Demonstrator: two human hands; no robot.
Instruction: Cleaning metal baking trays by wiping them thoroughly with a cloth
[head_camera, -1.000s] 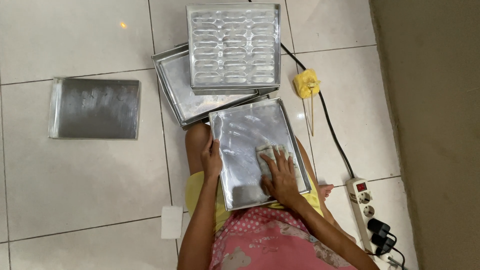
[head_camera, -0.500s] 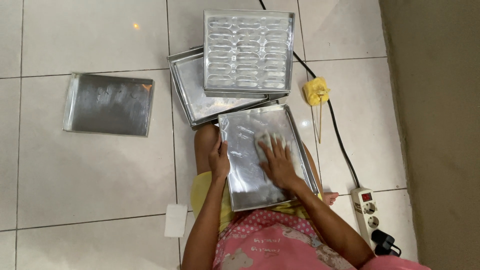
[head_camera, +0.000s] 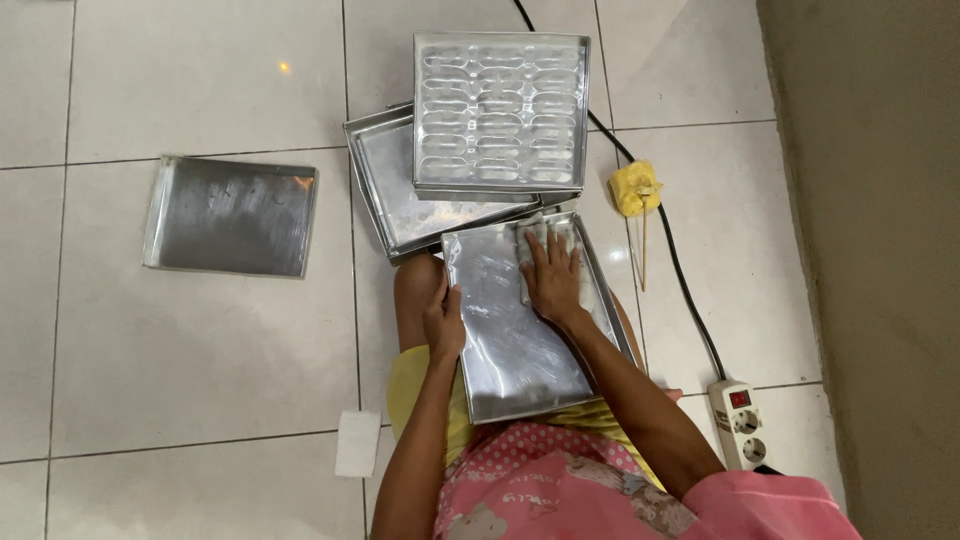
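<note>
the right hand (head_camera: 552, 280) has been slid up the shiny rectangular metal tray (head_camera: 510, 330) on the lap, flat, fingers spread, pressing a pale cloth (head_camera: 530, 240); the left hand (head_camera: 443, 322) is clasped on the tray's left rim.

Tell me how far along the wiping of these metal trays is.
In hand: the flat tray on the lap, its edge held in the left hand, while the right hand presses a pale pad near its far end. One flat tray lies apart on the floor tiles, possibly finished; that cannot be told. A moulded tray sits stacked on another tray, seemingly still waiting.
</note>
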